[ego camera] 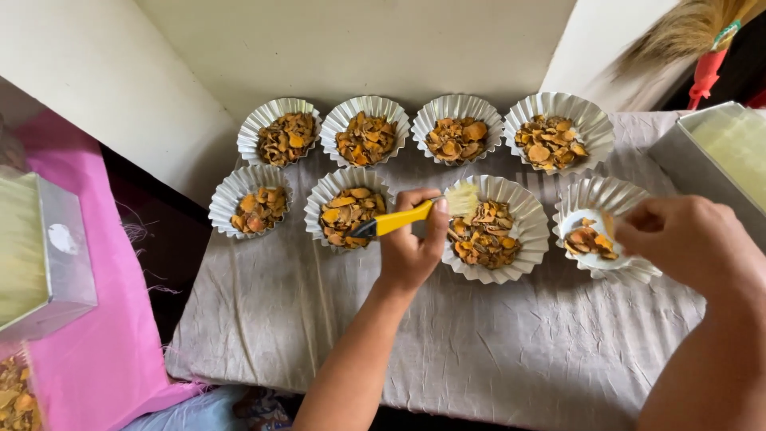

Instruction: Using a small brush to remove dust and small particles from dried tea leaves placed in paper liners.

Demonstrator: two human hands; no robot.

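Note:
Several fluted silver foil cups filled with orange-brown dried slices stand in two rows on a wrinkled grey cloth (479,343). My left hand (411,247) grips a brush with a yellow handle (399,219); its pale bristles hover over the third cup of the near row (523,231). My right hand (686,243) is closed at the rim of the rightmost near cup (610,195), which holds only a few slices (589,239). What the right fingers pinch is hidden.
A metal tin (56,263) sits on pink cloth (88,351) at the left, another tin (710,160) at the right. A broom (686,32) leans at the top right. White walls close the back. More dried slices (14,399) lie at the bottom left.

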